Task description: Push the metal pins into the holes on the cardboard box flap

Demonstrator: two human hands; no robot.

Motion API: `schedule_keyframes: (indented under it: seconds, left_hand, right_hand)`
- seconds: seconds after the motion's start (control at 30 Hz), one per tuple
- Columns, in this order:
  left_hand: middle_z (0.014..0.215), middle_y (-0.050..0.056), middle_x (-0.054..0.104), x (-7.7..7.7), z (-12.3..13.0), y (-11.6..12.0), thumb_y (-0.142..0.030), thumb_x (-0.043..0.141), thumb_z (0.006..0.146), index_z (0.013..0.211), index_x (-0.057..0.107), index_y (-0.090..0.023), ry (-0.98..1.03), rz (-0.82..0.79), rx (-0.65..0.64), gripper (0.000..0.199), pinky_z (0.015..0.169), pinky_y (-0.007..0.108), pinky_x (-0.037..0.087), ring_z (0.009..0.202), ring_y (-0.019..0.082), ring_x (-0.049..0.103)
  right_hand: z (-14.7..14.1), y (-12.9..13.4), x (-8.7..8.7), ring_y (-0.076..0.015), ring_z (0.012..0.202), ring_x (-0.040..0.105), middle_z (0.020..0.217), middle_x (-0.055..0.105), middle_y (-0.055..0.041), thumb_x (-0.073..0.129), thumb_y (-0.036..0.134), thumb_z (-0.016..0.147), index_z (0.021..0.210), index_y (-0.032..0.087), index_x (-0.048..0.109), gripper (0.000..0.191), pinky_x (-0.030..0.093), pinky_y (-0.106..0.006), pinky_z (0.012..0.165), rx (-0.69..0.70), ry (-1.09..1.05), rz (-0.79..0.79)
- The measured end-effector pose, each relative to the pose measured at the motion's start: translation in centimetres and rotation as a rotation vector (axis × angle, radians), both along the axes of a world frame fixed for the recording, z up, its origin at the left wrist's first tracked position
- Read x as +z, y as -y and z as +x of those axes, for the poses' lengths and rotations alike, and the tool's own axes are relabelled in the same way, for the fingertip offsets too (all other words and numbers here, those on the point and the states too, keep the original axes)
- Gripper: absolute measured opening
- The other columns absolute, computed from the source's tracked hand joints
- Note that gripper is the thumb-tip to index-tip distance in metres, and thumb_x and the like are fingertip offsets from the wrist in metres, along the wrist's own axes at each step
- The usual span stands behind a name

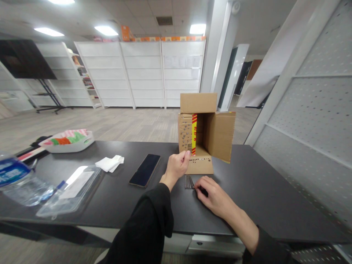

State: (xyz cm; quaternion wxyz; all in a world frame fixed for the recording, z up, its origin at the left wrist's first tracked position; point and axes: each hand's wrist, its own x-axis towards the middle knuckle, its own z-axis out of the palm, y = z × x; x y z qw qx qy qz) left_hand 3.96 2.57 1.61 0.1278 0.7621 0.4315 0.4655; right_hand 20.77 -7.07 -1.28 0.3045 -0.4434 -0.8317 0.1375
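An open cardboard box (203, 137) stands on the dark table, its flaps spread. Small round grey heads dot its left flap (185, 128), and a row of dark dots crosses the lower flap (202, 167). My left hand (177, 165) is closed in a pinch in front of the box, by the corner between these two flaps; whatever is between its fingertips is too small to make out. Several thin metal nails or screws (189, 181) lie side by side below the box. My right hand (213, 196) rests on the table with curled fingers, fingertips together at their right end.
Left of my hands lie a phone (145, 170) and crumpled white tissue (110, 163). Farther left are a clear plastic case (73, 190), a water bottle (22, 183) and a white basket (68, 146) with colourful packets. A perforated panel (313, 110) borders the table's right side.
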Motion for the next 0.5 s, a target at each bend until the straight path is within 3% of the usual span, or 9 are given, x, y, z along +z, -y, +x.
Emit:
schedule_keyframes:
  seconds: [0.5]
  left_hand:
    - [0.051,-0.004,0.033,-0.05,-0.03,-0.01,-0.041,0.034,0.096,0.058,0.033,-0.02,-0.002,0.008,0.007,0.044,0.052,0.024,0.022,0.048,0.008,0.028]
  right_hand:
    - [0.04,-0.1,-0.08,-0.0192,0.087,0.056,0.09,0.061,-0.0041,0.05,0.007,0.086,0.09,0.021,0.054,0.015,0.046,-0.033,0.079,-0.009,0.0,-0.011]
